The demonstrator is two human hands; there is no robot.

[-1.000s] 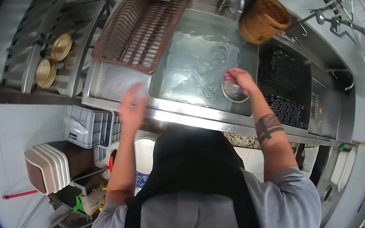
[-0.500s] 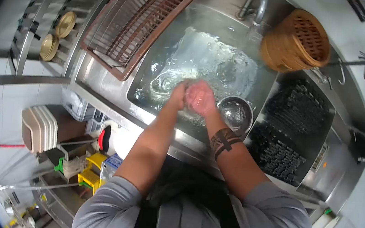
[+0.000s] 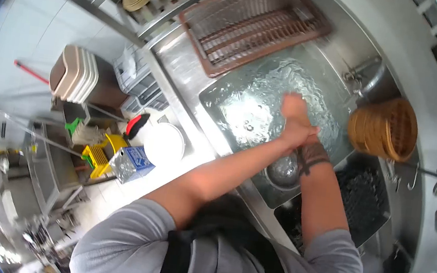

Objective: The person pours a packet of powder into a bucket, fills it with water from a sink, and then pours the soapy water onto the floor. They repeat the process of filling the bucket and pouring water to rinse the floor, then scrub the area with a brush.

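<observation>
Left hand (image 3: 298, 135) closed around the right wrist, right hand's (image 3: 292, 105) finger opening unclear, one sink (image 3: 223, 104), one near bowl (image 3: 283, 174).

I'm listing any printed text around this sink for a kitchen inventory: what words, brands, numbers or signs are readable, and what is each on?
None can be read.
Blue-and-clear package: its blue printing is too small and blurred to read.
Brown dish rack: no lettering visible.
Bamboo steamer: no lettering visible.
</observation>
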